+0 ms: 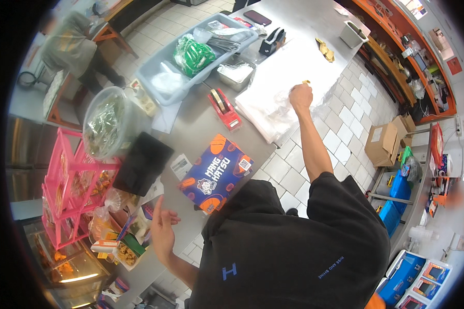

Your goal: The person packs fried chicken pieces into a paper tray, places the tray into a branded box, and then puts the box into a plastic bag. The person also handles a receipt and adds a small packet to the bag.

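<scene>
Plainly, the metal counter [196, 118] runs under everything here. On its right part lies a stack of white plastic sheets [263, 113], its long axis slanting from lower left to upper right; glare washes out its far part. Below it, a blue-and-orange box [209, 175] has its long axis slanting the same way, its near side meeting the dark shirt. The right hand [301, 97] is closed in a fist over the sheets. The left hand [163, 226], left of the box, is open, index finger extended upward, the rest loosely curled. A yellow scrap [307, 82], mostly hidden, shows past the fist; whether it is gripped, I cannot tell.
</scene>
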A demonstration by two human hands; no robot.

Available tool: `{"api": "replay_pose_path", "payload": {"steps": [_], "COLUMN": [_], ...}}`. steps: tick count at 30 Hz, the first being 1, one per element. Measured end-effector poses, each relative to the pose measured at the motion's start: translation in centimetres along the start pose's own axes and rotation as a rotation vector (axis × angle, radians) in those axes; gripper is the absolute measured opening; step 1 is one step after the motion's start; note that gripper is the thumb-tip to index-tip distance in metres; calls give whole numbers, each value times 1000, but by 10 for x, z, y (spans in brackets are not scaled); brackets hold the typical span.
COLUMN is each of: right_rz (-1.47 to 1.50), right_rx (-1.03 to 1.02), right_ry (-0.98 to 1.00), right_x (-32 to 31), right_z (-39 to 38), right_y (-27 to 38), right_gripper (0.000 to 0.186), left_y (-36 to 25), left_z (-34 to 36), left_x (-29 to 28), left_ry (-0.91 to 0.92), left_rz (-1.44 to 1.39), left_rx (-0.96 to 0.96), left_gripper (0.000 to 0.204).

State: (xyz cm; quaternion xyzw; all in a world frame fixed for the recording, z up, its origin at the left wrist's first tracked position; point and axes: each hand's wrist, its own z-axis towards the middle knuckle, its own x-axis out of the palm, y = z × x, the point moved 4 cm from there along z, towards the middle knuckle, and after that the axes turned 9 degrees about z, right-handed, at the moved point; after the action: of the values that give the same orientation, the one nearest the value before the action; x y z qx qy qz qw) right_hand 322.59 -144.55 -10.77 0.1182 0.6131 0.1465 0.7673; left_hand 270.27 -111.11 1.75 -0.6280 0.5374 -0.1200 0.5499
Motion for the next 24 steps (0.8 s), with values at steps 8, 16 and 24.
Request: {"api": "replay_pose_path", "payload": {"steps": [8,16,24], "right_rz": [249,-89,-3], "right_rx": [3,-237,-92], "right_ry": [17,659,116], "right_x": [-63,-14,-41], "right_z": [26,15,-11], "right_y": [-8,-13,9], "right_gripper": [27,22,21], "left_y": [10,3,3], "left_z": [-14,-9,-16], "left_x": [-8,-13,-3], "left_ry": [-63,-94,-10], "left_rz": [-80,-65,-109], "left_rx": [-34,32,35], "left_gripper": [51,67,58]}}
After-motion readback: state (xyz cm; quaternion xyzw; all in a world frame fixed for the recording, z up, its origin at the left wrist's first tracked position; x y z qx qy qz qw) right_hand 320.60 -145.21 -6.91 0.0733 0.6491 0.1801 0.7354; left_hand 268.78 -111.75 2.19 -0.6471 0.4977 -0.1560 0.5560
